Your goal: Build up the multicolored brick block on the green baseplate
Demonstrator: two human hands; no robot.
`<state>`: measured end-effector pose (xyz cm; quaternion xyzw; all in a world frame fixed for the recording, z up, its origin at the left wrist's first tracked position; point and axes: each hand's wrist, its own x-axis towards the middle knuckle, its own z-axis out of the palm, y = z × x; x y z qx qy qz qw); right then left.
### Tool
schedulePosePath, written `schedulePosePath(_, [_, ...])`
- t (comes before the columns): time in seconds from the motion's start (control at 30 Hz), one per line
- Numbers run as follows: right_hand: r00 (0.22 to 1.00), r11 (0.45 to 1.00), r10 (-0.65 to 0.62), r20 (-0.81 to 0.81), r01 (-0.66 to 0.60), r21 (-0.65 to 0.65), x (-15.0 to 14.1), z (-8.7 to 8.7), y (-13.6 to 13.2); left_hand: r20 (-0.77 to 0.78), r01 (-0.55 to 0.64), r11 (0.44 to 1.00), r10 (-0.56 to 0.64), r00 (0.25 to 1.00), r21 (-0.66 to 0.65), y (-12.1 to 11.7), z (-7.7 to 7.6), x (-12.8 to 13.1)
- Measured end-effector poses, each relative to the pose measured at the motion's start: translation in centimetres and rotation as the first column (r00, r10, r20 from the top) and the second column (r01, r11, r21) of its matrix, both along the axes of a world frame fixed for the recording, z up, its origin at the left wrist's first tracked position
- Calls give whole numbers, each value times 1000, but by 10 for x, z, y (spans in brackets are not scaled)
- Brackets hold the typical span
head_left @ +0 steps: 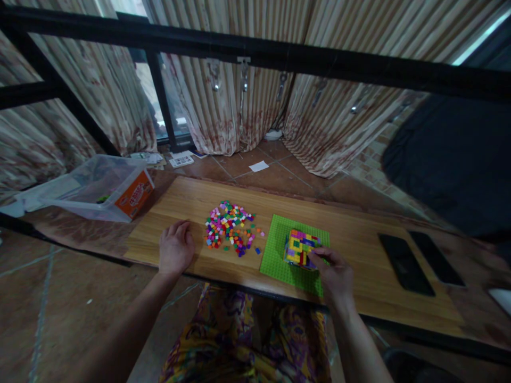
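A small block built of multicoloured toy bricks (302, 249) stands on a green studded baseplate (275, 250). At its right edge is my right hand (335, 274), thumb and fingers pinched together against the upper bricks. Whatever lies between those fingertips is hidden. My left hand (175, 249) rests on the wooden table (235, 191) with its fingers loosely curled in and nothing visible in them. Just right of it spreads a pile of loose toy bricks (227, 223) in many colours.
Two dark phones, one nearer (406, 264) and one farther (437, 258), lie at the table's right. A clear plastic bin (99, 186) with an orange label stands beyond the left end. Black metal bars (263, 58) and striped curtains (247, 106) cross the background.
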<state>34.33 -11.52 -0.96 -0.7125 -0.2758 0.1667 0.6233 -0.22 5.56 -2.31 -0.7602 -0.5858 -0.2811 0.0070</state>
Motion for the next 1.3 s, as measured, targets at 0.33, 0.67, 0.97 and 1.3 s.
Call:
schedulePosePath(0.33, [965,997,-22,-260,42,69,-8,5,5,1,8,1000,-8,1000,11,0,-1,0])
schedulePosePath(0.67, [970,975,-215,-111,219,30,-24,34,-34,1,7,1000,-7,1000,-1,-1,0,1])
schedulePosePath(0.97, [967,962,252,-21,-253,-102,-107,20,-35,28,-6,1000,7,1000,-13,-4,1,3])
schedulePosePath(1.3, [856,859,498,141,-465,-214,-122,15,2,49,-14,998,17,999,-58,-8,4,4])
